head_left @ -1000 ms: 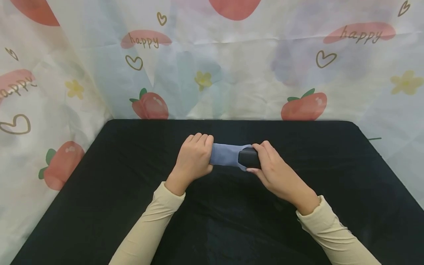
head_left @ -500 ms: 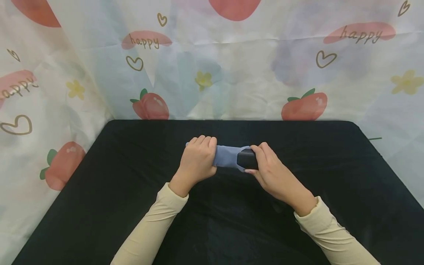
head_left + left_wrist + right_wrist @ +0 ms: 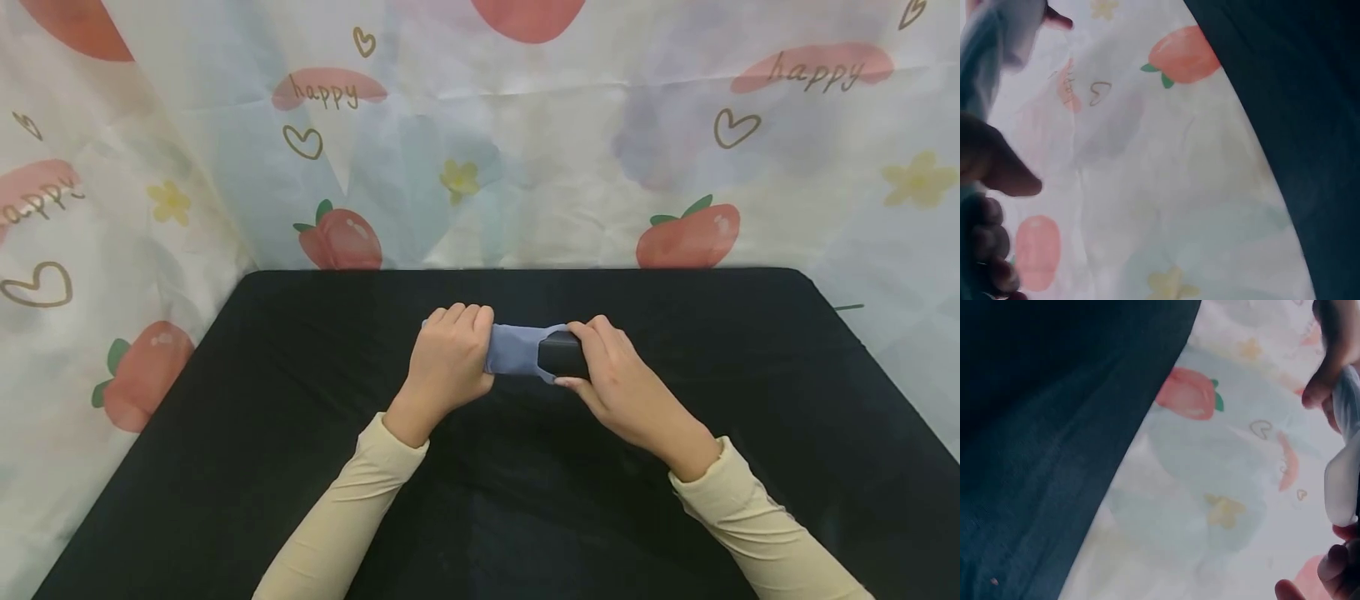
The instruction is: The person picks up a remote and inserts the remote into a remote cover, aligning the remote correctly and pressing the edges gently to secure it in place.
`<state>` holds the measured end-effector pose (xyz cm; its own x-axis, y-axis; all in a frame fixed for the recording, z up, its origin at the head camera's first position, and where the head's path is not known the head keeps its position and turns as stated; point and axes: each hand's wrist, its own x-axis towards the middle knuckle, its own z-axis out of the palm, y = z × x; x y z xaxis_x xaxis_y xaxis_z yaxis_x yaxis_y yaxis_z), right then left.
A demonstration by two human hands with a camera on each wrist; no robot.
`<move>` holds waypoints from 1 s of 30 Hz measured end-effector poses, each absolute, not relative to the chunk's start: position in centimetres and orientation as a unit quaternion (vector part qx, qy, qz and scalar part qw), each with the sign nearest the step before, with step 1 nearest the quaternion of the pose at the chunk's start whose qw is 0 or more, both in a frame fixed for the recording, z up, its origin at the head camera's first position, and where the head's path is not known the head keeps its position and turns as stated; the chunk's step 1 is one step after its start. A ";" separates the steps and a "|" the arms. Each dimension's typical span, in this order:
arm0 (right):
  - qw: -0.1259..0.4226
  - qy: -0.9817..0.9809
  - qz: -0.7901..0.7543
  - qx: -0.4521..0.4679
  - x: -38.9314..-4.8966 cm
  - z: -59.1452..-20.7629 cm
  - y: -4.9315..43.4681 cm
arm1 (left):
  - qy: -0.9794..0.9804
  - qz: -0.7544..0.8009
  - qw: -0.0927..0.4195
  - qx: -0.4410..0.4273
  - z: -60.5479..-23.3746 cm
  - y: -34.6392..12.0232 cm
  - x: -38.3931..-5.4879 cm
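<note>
A blue-grey cloth sleeve [image 3: 513, 350] lies sideways between the hands, above the table. A black, block-shaped end [image 3: 562, 356] shows at its notched right opening; what the whole piece is, I cannot tell. My left hand [image 3: 450, 358] grips the sleeve with its fingers curled round it, and a small blue tip shows beyond its far side. My right hand [image 3: 618, 387] holds the black end and the sleeve's edge between thumb and fingers. In the left wrist view, part of the sleeve [image 3: 1016, 31] and the left thumb [image 3: 1007, 169] show at the left edge.
A black cloth covers the table [image 3: 262, 467]. A pale curtain [image 3: 540, 167] printed with fruit, hearts and flowers hangs behind the table and down its left side. Cream sleeves cover both forearms.
My left hand has shifted slightly right along the cloth sleeve, so less of it shows between the hands. A blue tip now shows left of that hand. The right hand keeps its hold.
</note>
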<state>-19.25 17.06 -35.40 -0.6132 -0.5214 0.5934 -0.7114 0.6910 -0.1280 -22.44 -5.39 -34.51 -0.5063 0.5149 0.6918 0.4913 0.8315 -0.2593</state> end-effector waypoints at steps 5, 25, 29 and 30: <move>0.300 -0.869 0.151 0.363 -19.5 -34.6 17.7 | -0.871 0.010 0.394 -0.294 -33.5 -5.8 -22.1; 0.600 -0.694 0.200 0.344 -19.4 -34.8 15.6 | -0.878 -0.031 0.431 -0.206 -33.7 -5.1 -21.2; 0.621 -0.681 0.183 0.342 -19.6 -34.8 15.6 | -0.875 -0.039 0.439 -0.199 -34.1 -4.7 -21.1; 0.629 -0.676 0.176 0.342 -19.7 -34.8 15.7 | -0.875 -0.040 0.440 -0.198 -34.1 -4.6 -21.1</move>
<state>-19.71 15.67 -34.79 0.0252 -0.2405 0.9703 -0.6832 0.7045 0.1924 -21.15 -4.61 -34.12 -0.5349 0.3105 0.7858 0.3817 0.9185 -0.1031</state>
